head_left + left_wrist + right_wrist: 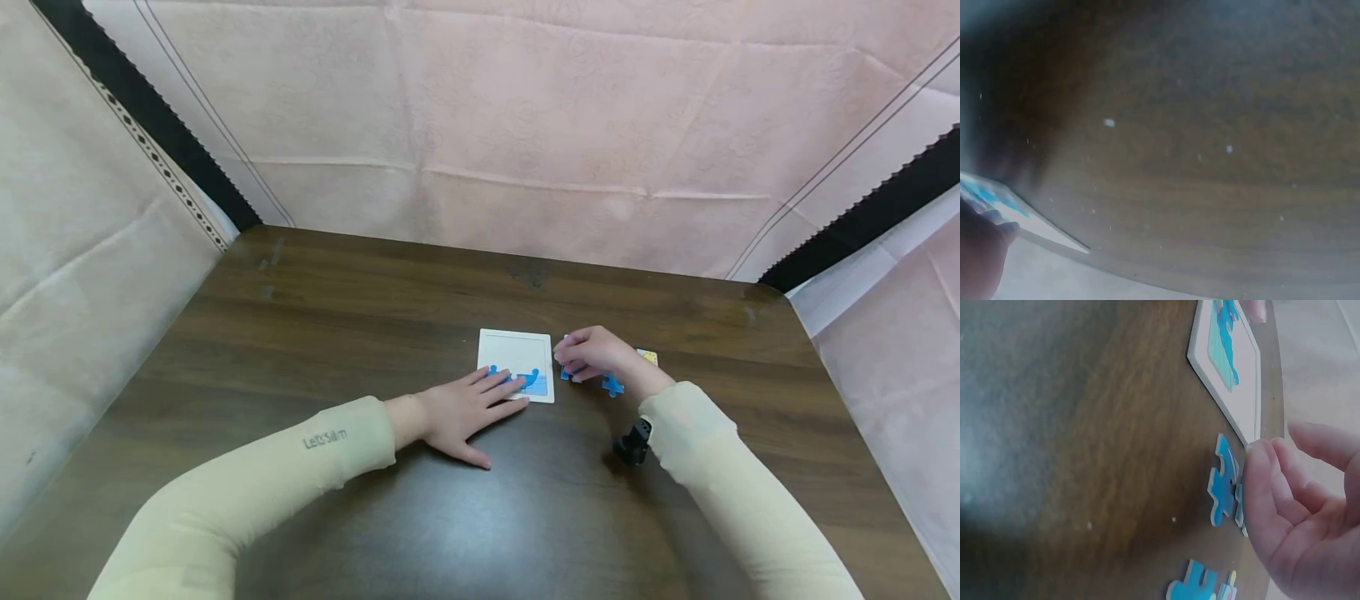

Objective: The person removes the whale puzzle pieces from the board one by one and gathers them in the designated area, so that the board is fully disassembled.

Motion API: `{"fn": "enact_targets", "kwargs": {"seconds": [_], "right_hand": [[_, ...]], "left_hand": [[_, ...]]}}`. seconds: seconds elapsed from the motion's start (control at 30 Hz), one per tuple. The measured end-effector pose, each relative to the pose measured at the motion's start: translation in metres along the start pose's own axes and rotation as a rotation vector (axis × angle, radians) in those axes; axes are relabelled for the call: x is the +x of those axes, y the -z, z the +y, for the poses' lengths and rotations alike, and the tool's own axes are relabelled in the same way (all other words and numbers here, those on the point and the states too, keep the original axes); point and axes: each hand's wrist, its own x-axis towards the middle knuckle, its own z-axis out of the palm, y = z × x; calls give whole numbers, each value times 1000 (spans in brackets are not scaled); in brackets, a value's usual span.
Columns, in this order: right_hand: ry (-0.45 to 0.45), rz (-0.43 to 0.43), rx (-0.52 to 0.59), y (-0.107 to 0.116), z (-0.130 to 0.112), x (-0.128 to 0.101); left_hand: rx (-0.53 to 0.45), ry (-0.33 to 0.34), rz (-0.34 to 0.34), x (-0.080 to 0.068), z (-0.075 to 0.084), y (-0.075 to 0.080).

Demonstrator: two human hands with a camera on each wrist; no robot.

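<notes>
A white square puzzle tray (517, 350) lies on the dark wooden table (337, 317), with blue pieces (534, 381) set along its near edge. My left hand (480, 400) lies flat, its straight fingers resting on those pieces and the tray's near edge. Just right of the tray, my right hand (588, 354) hovers with loosely bent fingers over loose blue pieces (612, 384). In the right wrist view its fingertips (1260, 456) touch a blue piece (1222, 487) and its palm is empty. A second loose piece (1194, 587) lies nearer, with the tray (1241, 394) beyond.
A yellowish piece (648, 357) peeks out behind my right wrist. Pink cloth walls (525, 125) enclose the table on three sides. The left wrist view is blurred, showing only a tray corner (1029, 222) and a fingertip (985, 250).
</notes>
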Motion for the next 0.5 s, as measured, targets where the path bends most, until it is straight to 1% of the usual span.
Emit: {"fn": "enact_targets", "kwargs": {"seconds": [0.17, 0.3, 0.5], "right_hand": [[3, -18, -22, -5, -2, 2], [14, -42, -31, -9, -3, 3], [35, -70, -39, -14, -6, 3]], "left_hand": [[27, 0, -37, 1, 3, -2], [14, 15, -65, 1, 3, -2], [-17, 27, -78, 1, 3, 1]]}}
